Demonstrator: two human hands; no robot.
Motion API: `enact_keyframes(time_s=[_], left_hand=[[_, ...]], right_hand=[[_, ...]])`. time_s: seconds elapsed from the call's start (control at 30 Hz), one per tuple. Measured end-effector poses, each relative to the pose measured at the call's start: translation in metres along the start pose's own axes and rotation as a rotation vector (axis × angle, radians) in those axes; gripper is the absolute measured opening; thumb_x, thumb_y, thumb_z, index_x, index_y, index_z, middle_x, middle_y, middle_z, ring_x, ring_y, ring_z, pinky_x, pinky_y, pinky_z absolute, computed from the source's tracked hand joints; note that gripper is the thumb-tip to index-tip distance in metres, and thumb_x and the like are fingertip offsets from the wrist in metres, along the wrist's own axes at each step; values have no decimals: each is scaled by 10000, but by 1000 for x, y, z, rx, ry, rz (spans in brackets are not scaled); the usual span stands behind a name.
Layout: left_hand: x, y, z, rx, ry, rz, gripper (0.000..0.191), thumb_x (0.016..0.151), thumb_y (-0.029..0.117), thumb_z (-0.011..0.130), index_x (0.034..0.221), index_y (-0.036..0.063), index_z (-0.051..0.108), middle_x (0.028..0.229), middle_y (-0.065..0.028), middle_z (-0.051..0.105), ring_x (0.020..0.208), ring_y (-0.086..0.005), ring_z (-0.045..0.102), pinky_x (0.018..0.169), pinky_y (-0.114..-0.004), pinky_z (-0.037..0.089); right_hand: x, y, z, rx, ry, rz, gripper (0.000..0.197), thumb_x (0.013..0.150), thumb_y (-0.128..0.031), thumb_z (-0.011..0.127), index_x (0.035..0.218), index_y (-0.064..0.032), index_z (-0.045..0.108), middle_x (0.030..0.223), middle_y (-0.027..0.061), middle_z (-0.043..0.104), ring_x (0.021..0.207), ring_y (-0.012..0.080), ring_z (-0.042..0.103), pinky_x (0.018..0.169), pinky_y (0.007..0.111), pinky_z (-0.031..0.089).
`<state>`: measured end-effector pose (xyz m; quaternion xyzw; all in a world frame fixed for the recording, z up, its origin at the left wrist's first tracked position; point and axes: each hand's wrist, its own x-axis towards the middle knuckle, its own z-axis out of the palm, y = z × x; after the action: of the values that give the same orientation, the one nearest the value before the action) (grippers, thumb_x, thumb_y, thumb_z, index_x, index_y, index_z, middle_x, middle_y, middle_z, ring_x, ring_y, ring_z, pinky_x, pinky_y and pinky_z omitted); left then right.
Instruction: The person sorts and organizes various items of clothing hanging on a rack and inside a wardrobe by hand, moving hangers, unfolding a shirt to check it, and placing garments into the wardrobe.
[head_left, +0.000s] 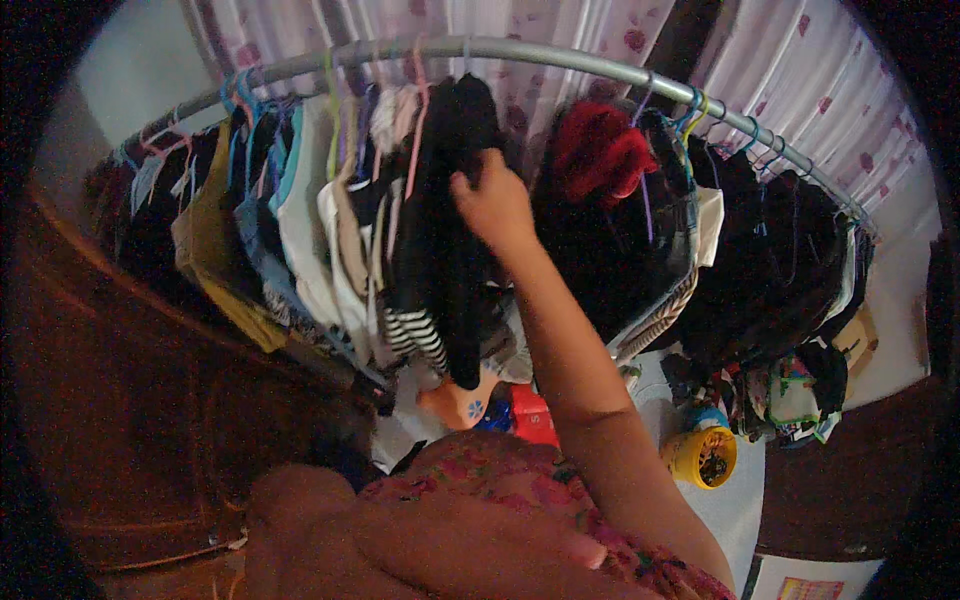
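Note:
My right hand (495, 199) reaches up against a black garment (446, 225) that hangs near the middle of a metal rail. Its thumb and fingers stand somewhat apart on the dark cloth; whether they grip it is unclear. Low in the picture my left arm lies bent across my body, and what looks like my left hand (585, 551) shows only partly, dim and blurred. Just left of the black garment hang a pink hanger (417, 135) and a black-and-white striped cloth (414, 337). To the right, a red fuzzy item (600, 154) sits on dark clothes.
The curved metal rail (525, 51) carries many clothes on coloured hangers, with a patterned curtain (795, 97) behind. Below right stand a yellow container (705, 457) and a pile of bagged items (795, 394). A red box (534, 412) lies under the clothes. Dark wooden furniture (135, 420) is at left.

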<state>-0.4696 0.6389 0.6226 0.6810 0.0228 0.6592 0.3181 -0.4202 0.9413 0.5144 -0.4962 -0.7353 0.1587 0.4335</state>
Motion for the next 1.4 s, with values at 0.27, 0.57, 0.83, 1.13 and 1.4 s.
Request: enact_keyframes(time_s=[0.27,0.57,0.83,1.13,1.4], left_hand=[[26,-69,-31,-252,-241,104,277,982,121,567,1215,231,669,1176,41,661,1206,-339,545,1108,-531,353],[10,-131,-123,800,409,-500,217,942,26,537,1131,9,643,1064,-146,656,1006,-230,631,931,-317,470],[-19,-164,-176,1511,31,-505,555,886,70,621,1413,35,453,1343,-201,525,1251,-375,489,1052,-432,386],[-20,-160,-187,1413,-65,-523,636,836,54,664,1424,17,425,1346,-217,523,1233,-382,506,1052,-442,391],[-27,-159,-202,1457,-137,-488,640,826,9,642,1429,38,429,1367,-205,497,1205,-368,531,1033,-424,427]], right_hand=[[12,51,-20,201,88,46,350,876,-190,620,1141,27,551,977,242,670,929,383,653,822,439,507],[13,168,-128,458,118,159,382,924,-247,688,1165,33,590,1044,41,644,989,142,577,894,277,449],[21,198,-184,551,-97,247,301,938,-243,669,1131,-19,617,1005,-4,623,946,109,551,872,264,433],[0,149,-164,-525,225,48,293,975,-228,568,1146,7,602,1043,213,677,984,363,651,863,386,489],[-7,142,-182,-687,323,130,256,974,-196,550,1136,-7,609,1017,263,663,939,441,635,788,464,508]])
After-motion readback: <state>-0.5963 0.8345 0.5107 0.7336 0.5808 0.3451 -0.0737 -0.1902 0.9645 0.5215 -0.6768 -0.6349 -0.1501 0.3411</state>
